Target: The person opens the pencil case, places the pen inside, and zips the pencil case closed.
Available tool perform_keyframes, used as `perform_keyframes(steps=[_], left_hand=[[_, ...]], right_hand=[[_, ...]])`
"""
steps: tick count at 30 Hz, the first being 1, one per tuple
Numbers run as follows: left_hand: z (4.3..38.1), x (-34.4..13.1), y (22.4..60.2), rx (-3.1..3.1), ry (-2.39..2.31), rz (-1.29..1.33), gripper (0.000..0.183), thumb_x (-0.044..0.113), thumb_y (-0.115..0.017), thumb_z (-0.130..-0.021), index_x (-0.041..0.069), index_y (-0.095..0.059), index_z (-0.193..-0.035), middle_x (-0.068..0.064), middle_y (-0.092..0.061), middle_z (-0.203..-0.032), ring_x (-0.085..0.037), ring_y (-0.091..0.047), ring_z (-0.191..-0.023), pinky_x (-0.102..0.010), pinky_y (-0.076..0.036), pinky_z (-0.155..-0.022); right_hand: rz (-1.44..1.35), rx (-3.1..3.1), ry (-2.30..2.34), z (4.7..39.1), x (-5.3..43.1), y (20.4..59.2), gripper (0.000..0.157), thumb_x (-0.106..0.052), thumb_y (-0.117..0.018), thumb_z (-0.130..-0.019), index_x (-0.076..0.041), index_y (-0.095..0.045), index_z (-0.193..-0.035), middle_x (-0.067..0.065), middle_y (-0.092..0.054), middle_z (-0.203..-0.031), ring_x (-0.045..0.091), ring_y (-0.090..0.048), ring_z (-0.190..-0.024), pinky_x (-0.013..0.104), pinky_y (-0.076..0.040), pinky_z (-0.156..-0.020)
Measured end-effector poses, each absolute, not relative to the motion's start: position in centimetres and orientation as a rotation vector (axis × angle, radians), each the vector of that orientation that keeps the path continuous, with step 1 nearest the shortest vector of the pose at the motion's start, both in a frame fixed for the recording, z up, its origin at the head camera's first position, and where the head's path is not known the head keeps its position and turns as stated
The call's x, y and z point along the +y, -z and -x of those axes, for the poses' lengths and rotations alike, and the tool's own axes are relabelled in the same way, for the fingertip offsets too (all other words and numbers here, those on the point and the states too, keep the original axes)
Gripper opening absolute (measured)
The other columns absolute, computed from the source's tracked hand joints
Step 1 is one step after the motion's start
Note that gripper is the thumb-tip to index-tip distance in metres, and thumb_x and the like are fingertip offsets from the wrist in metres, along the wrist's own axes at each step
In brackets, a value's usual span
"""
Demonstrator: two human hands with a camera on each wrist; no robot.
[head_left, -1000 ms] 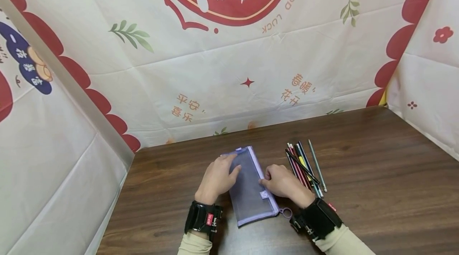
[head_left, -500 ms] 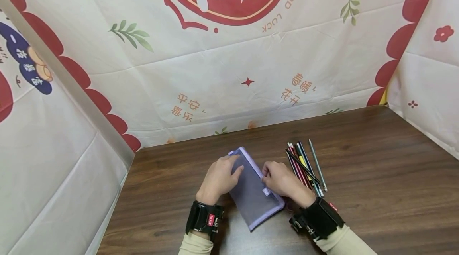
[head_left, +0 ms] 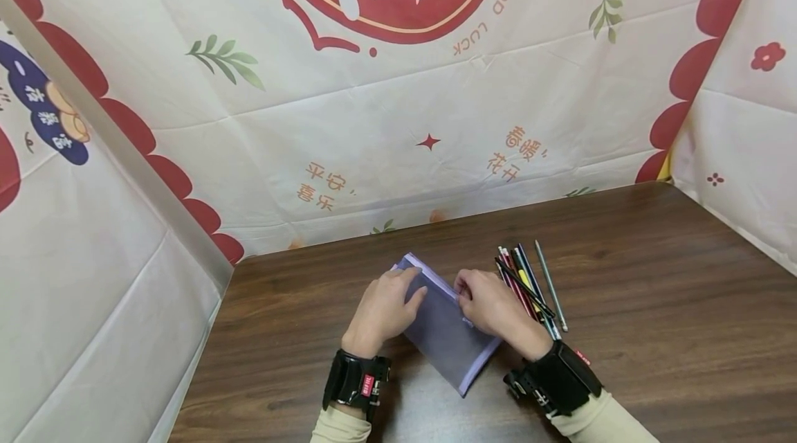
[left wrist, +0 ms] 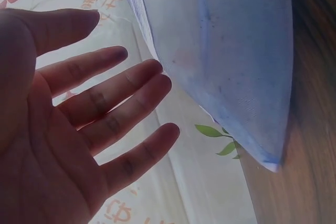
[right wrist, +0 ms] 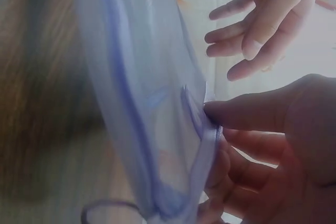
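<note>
A purple mesh zipper pouch [head_left: 445, 339] is held at a slant over the brown table. My right hand [head_left: 495, 303] pinches its zippered edge between thumb and fingers. In the right wrist view, the pouch [right wrist: 134, 93] gapes along that edge, and a purple ring [right wrist: 107, 203] hangs at its end. My left hand [head_left: 382, 308] is by the pouch's far left side. In the left wrist view, the left hand's fingers [left wrist: 123, 121] are spread and hold nothing; whether a fingertip touches the mesh I cannot tell.
Several pencils and pens [head_left: 526, 284] lie in a loose bunch just right of my right hand, one grey-green pencil [head_left: 551, 284] slightly apart. A white printed cloth [head_left: 373, 152] hangs behind the wooden table [head_left: 654, 291], with more cloth at both sides.
The pouch has turned, its near end swinging right and rising with my right hand, which moved slightly away from me. Its ring is now hidden in the head view. My left hand barely shifted.
</note>
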State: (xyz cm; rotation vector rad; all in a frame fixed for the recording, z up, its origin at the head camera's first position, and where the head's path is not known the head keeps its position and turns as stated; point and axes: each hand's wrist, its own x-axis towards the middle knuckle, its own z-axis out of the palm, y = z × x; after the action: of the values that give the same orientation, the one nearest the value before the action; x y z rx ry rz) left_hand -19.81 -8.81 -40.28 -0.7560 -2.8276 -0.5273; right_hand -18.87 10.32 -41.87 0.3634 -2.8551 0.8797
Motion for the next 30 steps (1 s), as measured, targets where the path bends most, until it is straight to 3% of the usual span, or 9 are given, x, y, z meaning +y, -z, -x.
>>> perform_keyframes(steps=[5, 12, 16, 20, 23, 30], left_hand=[[19.6, -8.4, 40.2, -2.818, 0.523, 0.780, 0.040, 0.029, -0.054, -0.094, 0.005, -0.059, -0.126, -0.013, -0.067, -0.117, -0.023, -0.064, -0.100, -0.040, -0.055, -0.079], [19.1, -7.7, 39.8, -2.770, 0.481, 0.819, 0.041, 0.031, -0.054, -0.094, 0.007, -0.058, -0.127, -0.011, -0.069, -0.114, -0.021, -0.065, -0.096, -0.039, -0.055, -0.079], [19.0, -7.5, 39.7, -2.711, 0.477, 0.842, 0.041, 0.030, -0.055, -0.093, 0.008, -0.058, -0.127, -0.009, -0.071, -0.107, -0.014, -0.064, -0.076, -0.032, -0.055, -0.065], [18.9, -7.2, 39.6, -2.653, 0.472, 0.878, 0.042, 0.027, -0.057, -0.092, 0.008, -0.056, -0.129, -0.004, -0.071, -0.088, -0.008, -0.050, -0.056, -0.024, -0.044, -0.050], [18.8, -7.0, 39.6, -2.629, 0.464, 0.899, 0.044, 0.026, -0.059, -0.091, 0.009, -0.055, -0.131, -0.002, -0.069, -0.080, -0.006, -0.046, -0.053, -0.021, -0.039, -0.046], [18.7, -6.8, 39.8, -2.611, 0.464, 0.898, 0.042, 0.025, -0.060, -0.090, 0.010, -0.056, -0.129, -0.001, -0.072, -0.086, -0.005, -0.052, -0.056, -0.022, -0.045, -0.049]], right_hand=[[-0.374, -2.786, -0.784, 18.7, 10.3, 41.6, 0.006, -0.005, -0.066, -0.078, -0.009, -0.063, -0.080, 0.002, -0.055, -0.070, 0.014, -0.048, -0.062, 0.032, -0.042, -0.054], [-0.402, -2.697, -0.698, 18.5, 10.5, 41.0, 0.007, -0.006, -0.069, -0.077, -0.008, -0.066, -0.083, 0.003, -0.057, -0.074, 0.018, -0.049, -0.068, 0.038, -0.041, -0.062], [-0.419, -2.644, -0.644, 18.2, 10.4, 40.6, 0.008, -0.006, -0.070, -0.076, -0.008, -0.066, -0.083, 0.004, -0.059, -0.076, 0.021, -0.051, -0.071, 0.040, -0.040, -0.063], [-0.447, -2.566, -0.570, 18.0, 10.2, 40.4, 0.008, -0.007, -0.071, -0.075, -0.008, -0.065, -0.081, 0.005, -0.060, -0.075, 0.023, -0.053, -0.072, 0.041, -0.040, -0.061], [-0.476, -2.513, -0.534, 17.8, 10.1, 40.2, 0.008, -0.008, -0.072, -0.075, -0.009, -0.066, -0.081, 0.004, -0.060, -0.076, 0.023, -0.054, -0.074, 0.041, -0.040, -0.061], [-0.519, -2.438, -0.429, 17.3, 9.7, 39.8, 0.013, -0.009, -0.072, -0.075, -0.007, -0.069, -0.087, 0.006, -0.061, -0.080, 0.025, -0.053, -0.079, 0.044, -0.037, -0.065]])
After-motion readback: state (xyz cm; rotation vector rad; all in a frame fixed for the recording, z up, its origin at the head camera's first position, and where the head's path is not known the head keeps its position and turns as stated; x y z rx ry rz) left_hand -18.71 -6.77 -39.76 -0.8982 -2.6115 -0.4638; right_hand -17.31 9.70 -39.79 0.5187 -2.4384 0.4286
